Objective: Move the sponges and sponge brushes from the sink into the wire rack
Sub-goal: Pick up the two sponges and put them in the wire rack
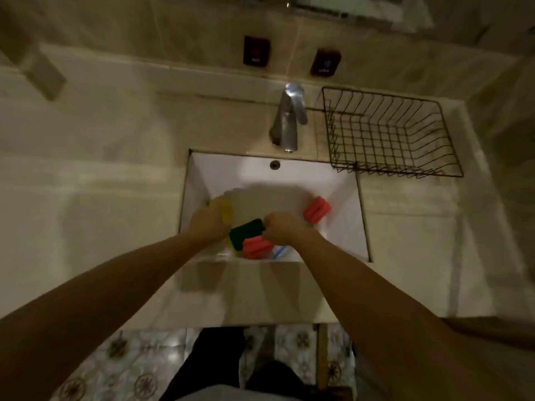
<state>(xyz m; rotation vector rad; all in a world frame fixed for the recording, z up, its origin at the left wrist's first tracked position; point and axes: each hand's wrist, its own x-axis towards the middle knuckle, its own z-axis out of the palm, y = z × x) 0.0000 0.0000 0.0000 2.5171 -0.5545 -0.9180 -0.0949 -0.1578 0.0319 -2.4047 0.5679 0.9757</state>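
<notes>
Both my hands are down in the white sink. My left hand covers a yellow sponge at the sink's left side, fingers curled around it. My right hand is closed at the right end of a green-topped sponge lying between the hands. A pink ribbed sponge lies just below it, and a second pink ribbed sponge sits at the right of the basin. Something blue and white peeks out under my right wrist. The dark wire rack stands empty on the counter, right of the tap.
A chrome tap rises behind the sink, between basin and rack. Two dark wall plates sit on the tiled wall above. Pale stone counter runs to the left and right. Patterned floor tiles show below the counter edge.
</notes>
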